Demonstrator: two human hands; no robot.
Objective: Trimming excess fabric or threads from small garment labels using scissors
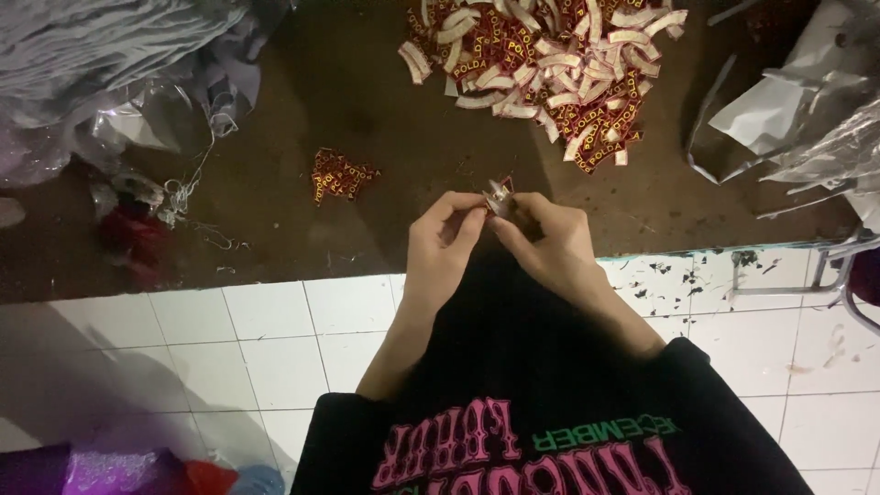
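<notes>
Seen from above, both hands meet over the edge where a dark brown mat (367,110) ends and a white tiled floor (266,348) begins. The left hand (445,247) and the right hand (550,243) pinch a small woven label (500,197) between them, the fingers (472,215) of each closed narrowly on it, so the label sits just above the mat's near edge, between the two thumbs. Farther out on the mat lies a large loose pile of labels (550,64), maroon faces with yellow lettering mixed with pale backs. To the left of the hands, well apart from the big pile, a small cluster of labels (341,174) lies on its own. Grey cloth (101,55) and tangled thread (188,192) crowd the far left corner, with a dark red scrap (133,238) beside them. Crumpled clear plastic and white paper (797,101) fill the far right, near a metal frame (825,275). The tiles by the right are speckled with dark flecks. Black sleeves and a printed black shirt (550,431) fill the lower middle.
</notes>
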